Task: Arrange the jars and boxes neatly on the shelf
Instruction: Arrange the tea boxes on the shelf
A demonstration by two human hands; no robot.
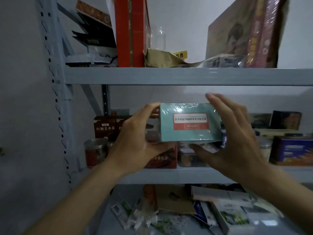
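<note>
A teal box with a red and white label, wrapped in clear film, is held in the air in front of the middle shelf. My left hand grips its left end, fingers over the top edge and thumb beneath. My right hand is at its right end with straight spread fingers, thumb under the box's bottom edge. Behind the box on the middle shelf stand a brown tea box, a red-filled jar with a metal lid, a red box and a clear container.
A blue tin and more boxes fill the shelf's right side. The top shelf holds a tall red box, a glass jar, bags and large flat boxes. Loose packets and boxes lie on the bottom shelf. The perforated upright stands left.
</note>
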